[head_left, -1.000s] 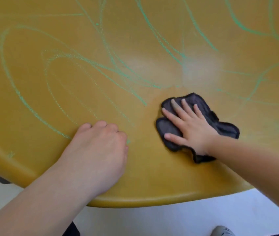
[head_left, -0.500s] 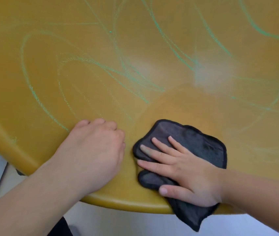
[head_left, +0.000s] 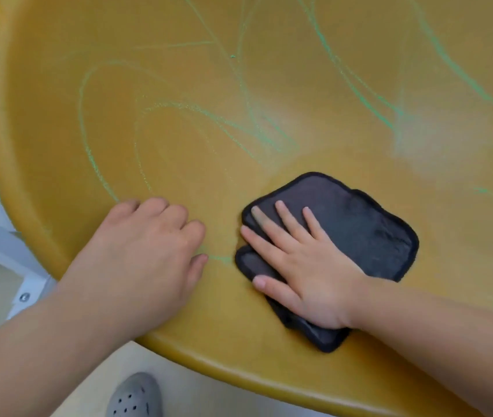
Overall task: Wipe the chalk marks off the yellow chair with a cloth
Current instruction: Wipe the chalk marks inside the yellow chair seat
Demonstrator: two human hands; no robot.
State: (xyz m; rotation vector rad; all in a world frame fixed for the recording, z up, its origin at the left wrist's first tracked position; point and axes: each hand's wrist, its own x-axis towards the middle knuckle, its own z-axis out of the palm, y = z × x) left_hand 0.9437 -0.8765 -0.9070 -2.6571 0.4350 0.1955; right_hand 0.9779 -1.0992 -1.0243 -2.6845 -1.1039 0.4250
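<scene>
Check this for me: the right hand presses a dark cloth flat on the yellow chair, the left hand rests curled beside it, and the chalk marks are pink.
One thing is wrong: the chalk marks are green, not pink, as the head view shows. The rest stands: the right hand presses the dark cloth flat on the yellow chair, and the left hand rests curled beside it.

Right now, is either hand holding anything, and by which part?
Nothing gripped: the right hand presses flat on the dark grey cloth, near-left part; the left hand rests curled on the yellow plastic chair.
</scene>
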